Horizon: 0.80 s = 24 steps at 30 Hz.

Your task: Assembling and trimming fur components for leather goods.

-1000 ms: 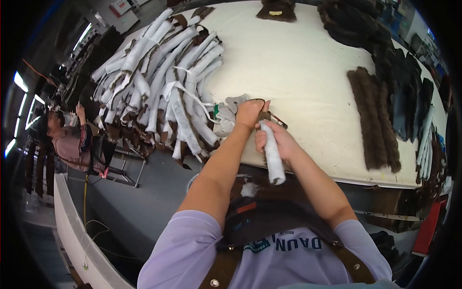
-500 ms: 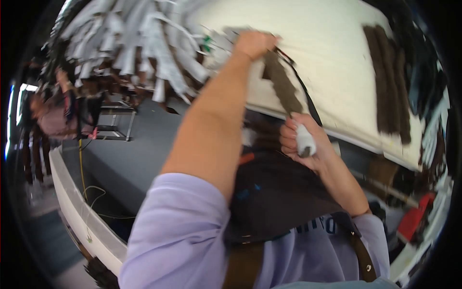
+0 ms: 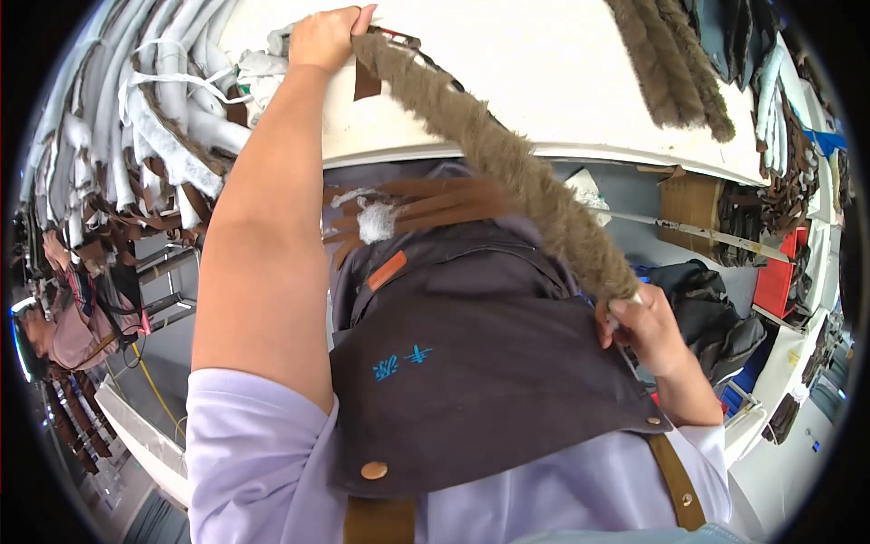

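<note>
The left hand (image 3: 331,36) pinches the top of a brown fur strip (image 3: 507,163) at the white table's edge (image 3: 544,145); the right hand (image 3: 639,326) grips its lower end near a red box (image 3: 779,276).

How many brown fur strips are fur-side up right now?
3: one fur strip stretched between the left hand and right hand; two more strips side by side on the white table. Others may be hidden.

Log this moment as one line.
left hand: pins fur strip end on table | right hand: grips other end | strip: stretched across apron
</note>
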### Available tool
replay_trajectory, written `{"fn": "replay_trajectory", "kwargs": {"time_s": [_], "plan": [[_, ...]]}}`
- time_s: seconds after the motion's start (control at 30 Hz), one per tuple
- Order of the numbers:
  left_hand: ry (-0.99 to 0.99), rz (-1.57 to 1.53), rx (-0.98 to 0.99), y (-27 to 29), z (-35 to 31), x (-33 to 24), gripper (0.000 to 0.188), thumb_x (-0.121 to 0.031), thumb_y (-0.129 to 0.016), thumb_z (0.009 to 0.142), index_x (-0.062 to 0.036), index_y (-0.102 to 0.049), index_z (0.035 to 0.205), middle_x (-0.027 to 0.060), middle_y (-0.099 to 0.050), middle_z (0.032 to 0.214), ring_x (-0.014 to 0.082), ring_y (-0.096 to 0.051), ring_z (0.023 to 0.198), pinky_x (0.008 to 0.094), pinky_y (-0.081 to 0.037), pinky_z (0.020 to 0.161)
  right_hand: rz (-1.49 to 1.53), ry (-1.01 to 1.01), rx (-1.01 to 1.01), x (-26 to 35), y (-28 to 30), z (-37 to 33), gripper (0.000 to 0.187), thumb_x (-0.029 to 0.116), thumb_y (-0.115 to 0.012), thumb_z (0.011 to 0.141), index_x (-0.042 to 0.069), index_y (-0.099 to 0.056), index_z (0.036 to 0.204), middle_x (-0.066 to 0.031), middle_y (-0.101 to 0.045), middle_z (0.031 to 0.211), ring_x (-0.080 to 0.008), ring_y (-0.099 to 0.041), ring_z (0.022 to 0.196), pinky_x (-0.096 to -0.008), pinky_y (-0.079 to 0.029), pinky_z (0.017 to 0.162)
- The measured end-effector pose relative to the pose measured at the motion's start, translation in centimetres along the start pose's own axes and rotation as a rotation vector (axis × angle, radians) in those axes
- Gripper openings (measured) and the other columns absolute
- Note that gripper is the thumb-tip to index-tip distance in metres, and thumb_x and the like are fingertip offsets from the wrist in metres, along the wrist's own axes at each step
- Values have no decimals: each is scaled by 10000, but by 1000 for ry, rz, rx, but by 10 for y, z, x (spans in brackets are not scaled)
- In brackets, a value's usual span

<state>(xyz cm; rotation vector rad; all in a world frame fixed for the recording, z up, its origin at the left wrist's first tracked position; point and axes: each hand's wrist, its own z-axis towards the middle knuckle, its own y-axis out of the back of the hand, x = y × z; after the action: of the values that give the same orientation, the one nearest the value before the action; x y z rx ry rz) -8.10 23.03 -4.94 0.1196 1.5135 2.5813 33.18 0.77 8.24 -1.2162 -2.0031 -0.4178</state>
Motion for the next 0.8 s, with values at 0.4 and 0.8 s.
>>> {"fn": "replay_trajectory", "kwargs": {"time_s": [0.4,0.8], "plan": [[-130,-52,17,20,10,-21,375,-323,-525,850,-101,-539,547,90,-580,584,297,-571,537,384,-462,491,-1012,114,-289,-112,38,29,183,148,-499,755,0,-509,648,-226,-538,721,-408,-535,694,-466,-420,614],[-164,-289,-398,97,27,-68,309,-192,-677,748,-69,-468,557,103,-464,492,285,-476,446,380,-370,418,-763,956,-449,58,-18,123,361,133,-630,773,-19,-512,1080,-175,-520,1002,-326,-516,949,-373,-420,819]]}}
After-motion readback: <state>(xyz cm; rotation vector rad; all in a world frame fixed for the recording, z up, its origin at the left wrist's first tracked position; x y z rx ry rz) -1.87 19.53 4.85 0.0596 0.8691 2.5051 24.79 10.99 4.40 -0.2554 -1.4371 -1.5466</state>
